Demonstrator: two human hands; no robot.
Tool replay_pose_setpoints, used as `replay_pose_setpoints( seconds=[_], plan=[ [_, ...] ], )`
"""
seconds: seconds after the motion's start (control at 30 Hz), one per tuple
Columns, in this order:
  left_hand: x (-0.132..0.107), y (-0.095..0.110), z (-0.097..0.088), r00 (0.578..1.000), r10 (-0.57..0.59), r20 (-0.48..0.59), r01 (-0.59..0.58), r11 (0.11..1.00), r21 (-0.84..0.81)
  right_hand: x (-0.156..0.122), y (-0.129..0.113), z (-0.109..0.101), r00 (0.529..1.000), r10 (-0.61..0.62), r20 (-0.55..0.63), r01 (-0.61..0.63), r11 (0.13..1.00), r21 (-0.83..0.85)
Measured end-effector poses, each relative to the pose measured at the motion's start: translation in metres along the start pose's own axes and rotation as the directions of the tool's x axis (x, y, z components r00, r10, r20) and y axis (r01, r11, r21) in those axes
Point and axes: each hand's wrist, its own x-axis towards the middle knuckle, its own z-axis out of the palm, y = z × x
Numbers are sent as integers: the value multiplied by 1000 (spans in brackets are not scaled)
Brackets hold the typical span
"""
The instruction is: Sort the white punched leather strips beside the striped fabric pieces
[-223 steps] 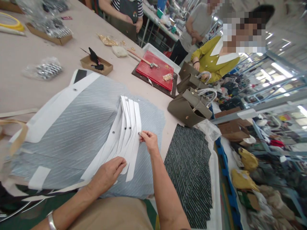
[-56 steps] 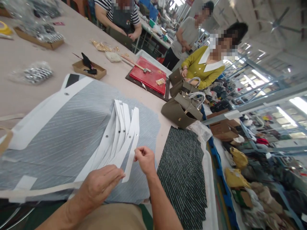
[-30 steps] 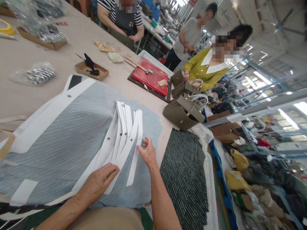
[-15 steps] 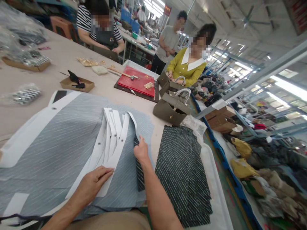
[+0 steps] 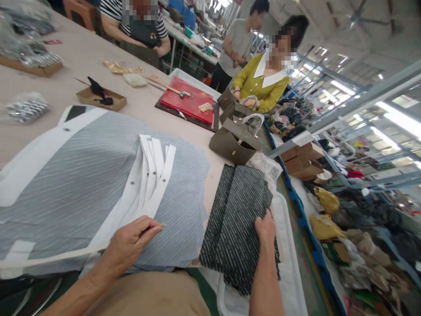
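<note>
The left hand (image 5: 130,242) pinches the near ends of the white strips (image 5: 151,175), which are fanned out on the grey striped sheet (image 5: 72,175). To the right, the right hand (image 5: 265,228) rests on the dark striped pieces (image 5: 235,219) in the white tray (image 5: 291,250). Its fingers bend downward, but I cannot tell if they grip.

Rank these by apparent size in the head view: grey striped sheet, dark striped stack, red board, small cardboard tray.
1. grey striped sheet
2. dark striped stack
3. red board, farther from the camera, so its true rank against the stack is unsure
4. small cardboard tray
</note>
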Motion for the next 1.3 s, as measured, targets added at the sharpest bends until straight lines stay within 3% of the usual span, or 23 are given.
replay_pose_setpoints(
  seconds=[0.07, 0.13, 0.17, 0.23, 0.3, 0.37, 0.43, 0.5, 0.67, 0.73, 0.77, 0.83, 0.9, 0.93, 1.0, 1.07, 1.17, 1.3],
  plan=[
    [2, 4, -1, 996, 92, -5, -91, 993, 68, -21, -22, -2, 998, -34, 49, 30, 995, 95],
    [5, 4, -2, 979, 202, -7, -199, 969, 144, -55, -64, 0, 961, -163, 221, 76, 932, 355],
    [7, 4, -2, 968, 251, -4, -246, 953, 178, -74, -89, 2, 899, -310, 309, 134, 867, 479],
    [9, 4, -3, 947, 321, 7, -313, 920, 235, -112, -137, 7, 693, -623, 364, 295, 705, 645],
    [9, 3, -4, 933, 358, 23, -351, 898, 264, -141, -174, 12, 500, -816, 292, 467, 538, 702],
    [8, 2, -5, 928, 371, 35, -366, 889, 275, -158, -195, 17, 347, -909, 229, 608, 404, 684],
    [6, -1, -6, 928, 371, 38, -367, 889, 274, -165, -203, 23, 258, -944, 205, 694, 329, 641],
    [5, -5, -7, 930, 368, 20, -360, 895, 263, -166, -205, 30, 225, -954, 199, 738, 301, 604],
    [8, -15, -14, 937, 345, -52, -327, 921, 210, -174, -216, 48, 233, -951, 203, 774, 307, 554],
    [10, -17, -19, 943, 328, -52, -315, 933, 173, -178, -223, 58, 262, -942, 209, 738, 335, 586],
    [11, -17, -22, 947, 317, -57, -305, 940, 154, -178, -227, 64, 303, -928, 215, 701, 370, 610],
    [12, -18, -26, 953, 293, -76, -284, 952, 112, -174, -235, 81, 471, -844, 257, 544, 507, 669],
    [12, -18, -28, 969, 239, -64, -235, 970, 64, -163, -243, 102, 670, -642, 373, 221, 652, 725],
    [12, -19, -28, 980, 192, -47, -189, 981, 46, -156, -247, 113, 725, -520, 452, 26, 676, 736],
    [11, -23, -26, 997, 73, -8, -73, 997, 34, -142, -254, 134, 725, -355, 591, -284, 627, 725],
    [10, -31, -23, 999, -20, 25, 19, 999, 39, -133, -262, 151, 681, -320, 659, -415, 573, 707],
    [8, -43, -19, 996, -65, 53, 63, 998, 31, -129, -273, 165, 661, -316, 681, -425, 590, 686],
    [6, -53, -19, 994, -83, 70, 82, 996, 15, -129, -283, 167, 672, -319, 668, -300, 708, 639]
  ],
)
